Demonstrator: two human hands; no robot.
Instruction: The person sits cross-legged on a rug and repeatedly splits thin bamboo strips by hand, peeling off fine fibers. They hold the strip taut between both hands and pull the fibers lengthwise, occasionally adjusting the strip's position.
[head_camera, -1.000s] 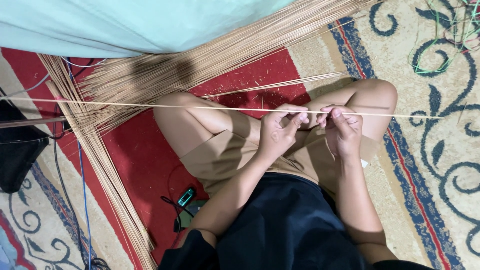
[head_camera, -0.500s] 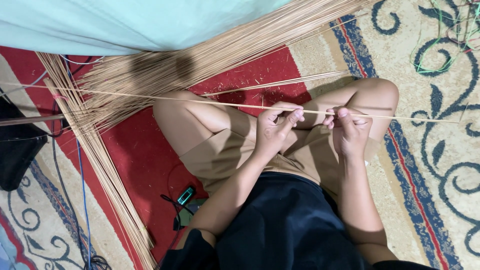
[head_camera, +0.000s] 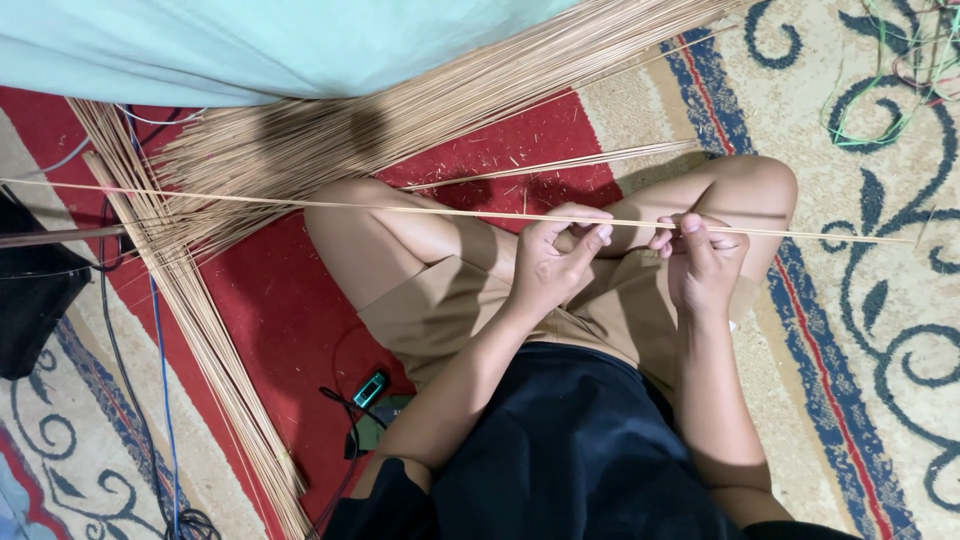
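Stick (head_camera: 400, 207) sits nearly level now vs slight tilt 0.5 s ago, left hand (head_camera: 555, 262) & right hand (head_camera: 705, 262) fingers both pinching it, grip unchanged.

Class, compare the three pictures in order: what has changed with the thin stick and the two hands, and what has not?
The thin stick has slid toward the person's left: its far end now reaches further over the patterned carpet. The left hand and right hand keep pinching it above the knees. The stick bundles lie unchanged.
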